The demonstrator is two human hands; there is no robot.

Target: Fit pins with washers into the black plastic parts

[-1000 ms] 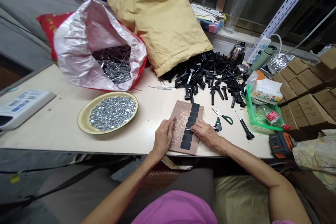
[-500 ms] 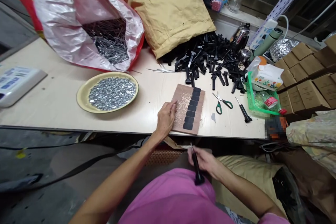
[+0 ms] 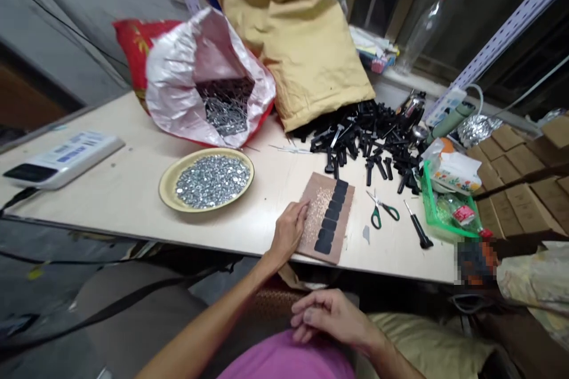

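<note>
Pale workbench by a dark window: one hand at the board, the other over the lap

From where I stand, the table [image 3: 137,201] is crowded along the back. At its near edge the left hand [image 3: 288,231] has its fingers bunched against the left side of a brown board [image 3: 313,222], perhaps to steady it; whether they pinch or merely rest, I can't tell. Just right of those fingertips, beyond a speckled patch, runs a row of black patches [image 3: 326,241].

The right hand [image 3: 331,320] is off the table, nearer the body, fingers loosely curled and partly spread, nothing visible in them.

Left of the left fingers sits a dish [image 3: 165,194] of small metal pieces. Right of the board lie scissors [image 3: 376,216] and a black-handled tool [image 3: 418,231], probably there for easy right-hand reach. Beyond the fingertips, black parts [image 3: 367,145] heap at a paper bag [image 3: 320,65], as though tipped out for picking.
</note>
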